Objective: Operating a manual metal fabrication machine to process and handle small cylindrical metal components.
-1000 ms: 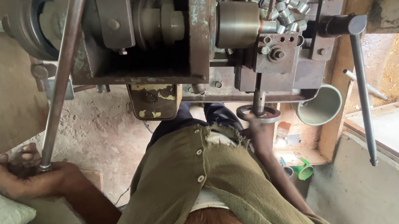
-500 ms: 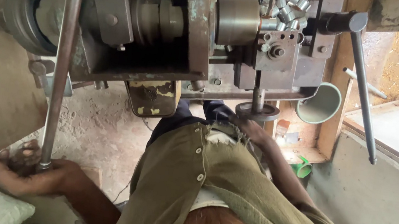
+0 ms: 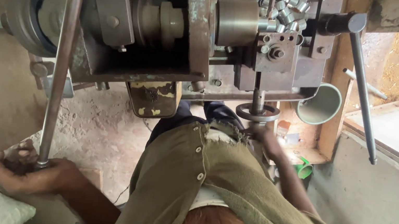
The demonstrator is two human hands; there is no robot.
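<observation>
Left hand (image 3: 24,175), at 8 o'clock, remains cupped under the lower end of the long steel rod (image 3: 63,55), fingers curled around it as half a second ago; the rod runs up past the machine (image 3: 170,28) at 12 o'clock, unmoved. Right hand (image 3: 266,140), centre-right, has stayed at the small handwheel (image 3: 257,113); its finger state cannot be told. Little has changed but a slight camera shift, so the work appears to be holding steady.

Dim workshop, daylight glare at right, slight motion blur.
</observation>
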